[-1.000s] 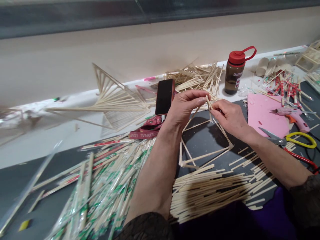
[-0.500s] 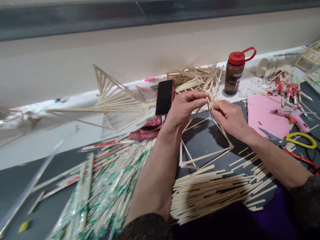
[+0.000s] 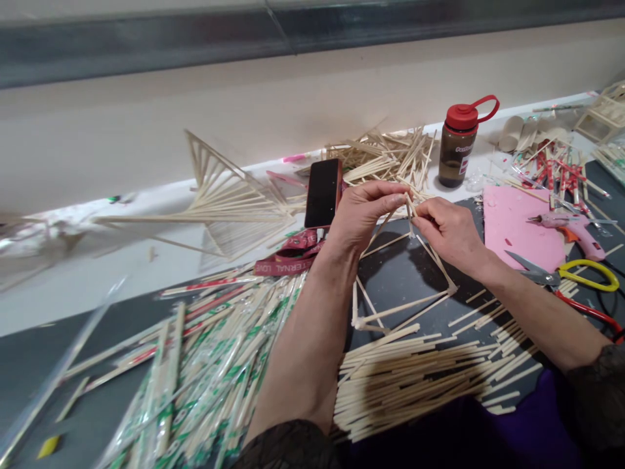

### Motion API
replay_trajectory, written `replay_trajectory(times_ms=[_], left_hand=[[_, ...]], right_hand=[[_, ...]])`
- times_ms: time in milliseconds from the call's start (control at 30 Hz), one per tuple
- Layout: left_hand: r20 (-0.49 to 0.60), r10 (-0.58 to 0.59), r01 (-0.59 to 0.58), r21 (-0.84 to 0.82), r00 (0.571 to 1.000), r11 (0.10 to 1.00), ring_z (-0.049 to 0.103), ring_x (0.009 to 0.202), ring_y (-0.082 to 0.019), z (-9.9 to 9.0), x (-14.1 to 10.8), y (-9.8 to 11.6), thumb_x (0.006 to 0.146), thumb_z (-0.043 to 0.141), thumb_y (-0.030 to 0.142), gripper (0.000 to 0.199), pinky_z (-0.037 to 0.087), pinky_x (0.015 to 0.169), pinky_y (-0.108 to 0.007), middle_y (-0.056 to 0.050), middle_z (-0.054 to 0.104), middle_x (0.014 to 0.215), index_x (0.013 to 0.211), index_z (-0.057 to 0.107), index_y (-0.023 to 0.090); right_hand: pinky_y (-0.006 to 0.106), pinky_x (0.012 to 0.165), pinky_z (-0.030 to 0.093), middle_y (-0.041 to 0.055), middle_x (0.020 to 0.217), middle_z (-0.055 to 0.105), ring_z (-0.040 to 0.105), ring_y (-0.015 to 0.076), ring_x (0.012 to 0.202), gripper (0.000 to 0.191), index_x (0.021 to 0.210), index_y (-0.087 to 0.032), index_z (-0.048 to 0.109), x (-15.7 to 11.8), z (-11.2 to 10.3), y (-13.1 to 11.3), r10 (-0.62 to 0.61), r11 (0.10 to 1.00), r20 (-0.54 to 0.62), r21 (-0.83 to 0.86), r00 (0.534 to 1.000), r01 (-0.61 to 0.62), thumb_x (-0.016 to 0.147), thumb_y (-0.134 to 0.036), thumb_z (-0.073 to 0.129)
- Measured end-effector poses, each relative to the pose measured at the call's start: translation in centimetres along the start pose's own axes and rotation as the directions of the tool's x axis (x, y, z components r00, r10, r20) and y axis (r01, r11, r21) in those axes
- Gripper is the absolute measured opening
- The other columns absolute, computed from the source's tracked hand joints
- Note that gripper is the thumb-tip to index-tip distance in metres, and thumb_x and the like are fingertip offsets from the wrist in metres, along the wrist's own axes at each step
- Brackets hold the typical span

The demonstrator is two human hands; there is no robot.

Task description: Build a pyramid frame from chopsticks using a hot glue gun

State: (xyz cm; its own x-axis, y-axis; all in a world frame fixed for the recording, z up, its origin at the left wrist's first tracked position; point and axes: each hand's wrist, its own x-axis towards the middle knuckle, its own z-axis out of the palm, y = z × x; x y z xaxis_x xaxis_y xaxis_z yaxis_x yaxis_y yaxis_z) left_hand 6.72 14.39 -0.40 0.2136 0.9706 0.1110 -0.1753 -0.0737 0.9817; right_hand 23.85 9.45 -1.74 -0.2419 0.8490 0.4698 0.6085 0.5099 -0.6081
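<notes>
A frame of glued wooden sticks (image 3: pixel 405 309) stands on the dark mat, its bars joined at whitish corners. My left hand (image 3: pixel 371 207) pinches the top of the frame's far corner between thumb and fingertips. Close beside it on the right, my right hand (image 3: pixel 446 225) is closed on a slanting stick of the same frame, just below that corner. The fingers partly hide the joint. In front of the frame lies a layer of loose bare sticks (image 3: pixel 415 378), partly in shadow.
Wrapped chopsticks (image 3: pixel 215 365) are heaped at left. A phone (image 3: pixel 323 193), a bottle (image 3: pixel 458 146) and a stick pile (image 3: pixel 390 156) stand behind. At right are a pink glue gun (image 3: pixel 571 228), a pink foam sheet (image 3: pixel 512 218) and scissors (image 3: pixel 541 273). A fan-shaped stick model (image 3: pixel 219 208) sits at back left.
The view has shifted very slightly, so things sit a little lower in it. Both hands keep their hold at the frame's corner with hardly any movement.
</notes>
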Motion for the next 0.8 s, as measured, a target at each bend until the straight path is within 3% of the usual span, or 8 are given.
replay_trajectory(times_ms=[800], left_hand=[[0.008, 0.012, -0.012, -0.003, 1.0, 1.0, 0.068, 0.074, -0.016, -0.1, 0.1, -0.22, 0.057, 0.089, 0.026, 0.016, 0.054, 0.083, -0.031, -0.003, 0.078, 0.075, 0.072, 0.083, 0.021]], right_hand=[[0.032, 0.078, 0.046, 0.0016, 0.079, 0.061, 0.054, 0.0147, 0.075, 0.018, 0.077, -0.022, 0.05, 0.04, 0.44, 0.02, -0.011, 0.999, -0.011, 0.03, 1.0, 0.012, 0.092, -0.015, 0.054]])
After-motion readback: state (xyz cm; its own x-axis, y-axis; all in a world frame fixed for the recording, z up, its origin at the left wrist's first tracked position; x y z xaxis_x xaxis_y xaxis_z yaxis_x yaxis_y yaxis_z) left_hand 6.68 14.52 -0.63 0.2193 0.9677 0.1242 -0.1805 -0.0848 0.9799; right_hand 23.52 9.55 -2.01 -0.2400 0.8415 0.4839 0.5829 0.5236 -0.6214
